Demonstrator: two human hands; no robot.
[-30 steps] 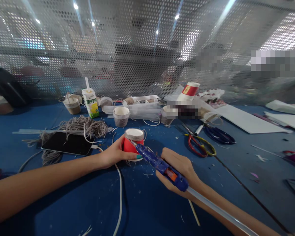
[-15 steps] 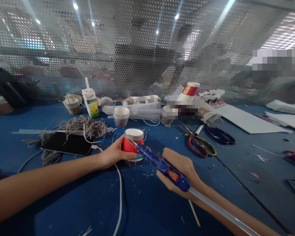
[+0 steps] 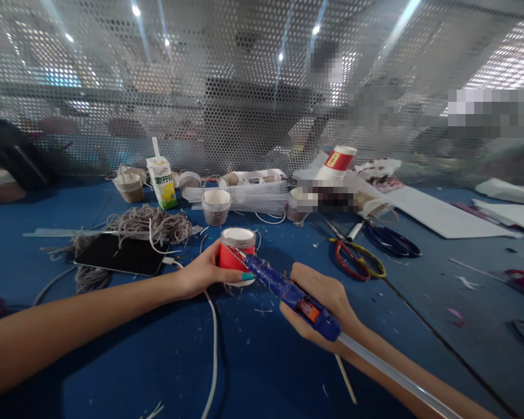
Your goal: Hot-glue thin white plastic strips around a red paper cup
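My left hand [image 3: 207, 270] is wrapped around a small red paper cup [image 3: 230, 258] that has a white top and grey cord wound about its upper edge. In my right hand [image 3: 321, 294] is a blue glue gun [image 3: 283, 285], a long clear glue stick [image 3: 388, 369] sticking out of its back. The gun's metal nozzle points up and left at the cup's red side, at or very near the surface; whether it touches I cannot tell. Behind the cup stands a small cord-trimmed cup basket [image 3: 216, 208] with a thin handle.
On the blue table [image 3: 157, 355], grey yarn [image 3: 151, 224] lies beside a black phone [image 3: 122, 254] with a white cable [image 3: 212, 349]. A drink carton [image 3: 162, 183] and clear glue sticks [image 3: 257, 198] are behind. Red-and-yellow-handled scissors [image 3: 353, 260] and navy-handled scissors [image 3: 393, 240] lie right.
Almost nothing differs. Both hands, the cup and the glue gun keep their places, with only a very slight shift of the whole view.
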